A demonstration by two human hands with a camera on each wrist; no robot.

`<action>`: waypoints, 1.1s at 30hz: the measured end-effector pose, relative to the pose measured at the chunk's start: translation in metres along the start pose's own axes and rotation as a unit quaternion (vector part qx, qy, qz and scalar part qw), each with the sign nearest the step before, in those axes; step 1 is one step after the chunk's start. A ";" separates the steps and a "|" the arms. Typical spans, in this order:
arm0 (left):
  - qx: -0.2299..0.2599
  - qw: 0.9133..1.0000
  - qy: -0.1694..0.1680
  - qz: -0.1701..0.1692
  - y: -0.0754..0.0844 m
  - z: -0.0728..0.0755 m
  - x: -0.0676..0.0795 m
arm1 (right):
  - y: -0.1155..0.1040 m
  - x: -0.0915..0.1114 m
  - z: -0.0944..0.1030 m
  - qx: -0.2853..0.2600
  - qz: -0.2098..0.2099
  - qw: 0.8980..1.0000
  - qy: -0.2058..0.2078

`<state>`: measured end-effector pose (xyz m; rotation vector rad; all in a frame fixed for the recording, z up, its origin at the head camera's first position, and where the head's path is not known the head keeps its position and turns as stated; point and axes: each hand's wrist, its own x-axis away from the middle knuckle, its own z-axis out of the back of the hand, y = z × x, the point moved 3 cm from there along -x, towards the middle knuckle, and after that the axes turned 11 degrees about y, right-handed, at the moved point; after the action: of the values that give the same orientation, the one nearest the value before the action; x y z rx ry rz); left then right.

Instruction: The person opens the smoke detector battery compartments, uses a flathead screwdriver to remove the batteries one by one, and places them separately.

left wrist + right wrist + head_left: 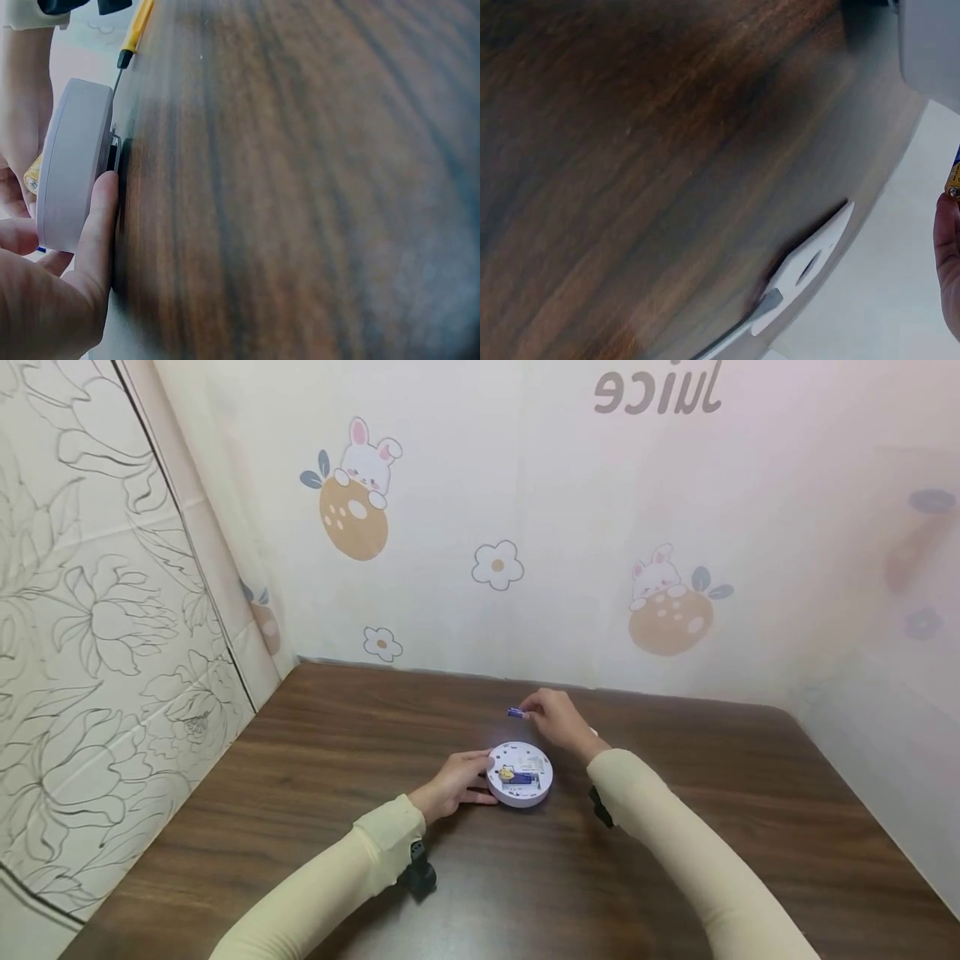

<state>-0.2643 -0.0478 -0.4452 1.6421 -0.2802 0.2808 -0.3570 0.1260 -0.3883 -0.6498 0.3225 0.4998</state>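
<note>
A round white device (543, 789), like a smoke alarm, has its battery compartment facing up. My left hand (456, 781) grips its left edge, thumb at the top rim. In the left wrist view a finger of the left hand (60, 307) reaches beneath the device (75, 165), by the table. Inside the compartment lies a blue and yellow battery (522, 777). Beyond the device, my right hand (555, 718) pinches another blue battery (515, 712) above the table. That battery's yellow end (952, 187) shows at the edge of the right wrist view, beside the fingertips.
A yellow-handled screwdriver (135, 34) lies past the device in the left wrist view. In the right wrist view a flat white slotted piece (810, 262) sits on the wooden table (360, 718), with a grey strip-like thing (742, 326) against it. A patterned wall covering (450, 493) rises behind.
</note>
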 end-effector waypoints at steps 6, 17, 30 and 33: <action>0.005 1.000 -0.001 -0.001 -0.001 -0.001 -0.001 | 0.009 -0.003 -0.008 0.005 -0.018 1.000 -0.009; -0.002 1.000 0.001 -0.003 0.000 0.001 -0.002 | 0.024 -0.014 -0.020 0.035 -0.012 0.999 -0.024; 0.006 1.000 0.000 -0.004 -0.001 0.000 -0.001 | 0.030 -0.020 -0.030 0.055 -0.013 0.998 -0.033; 0.008 1.000 0.000 -0.005 -0.001 0.000 -0.002 | 0.031 -0.020 -0.032 0.061 -0.024 0.997 -0.040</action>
<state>-0.2659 -0.0472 -0.4468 1.6592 -0.2702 0.2763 -0.3947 0.1194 -0.4189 -0.5175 0.2591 0.4551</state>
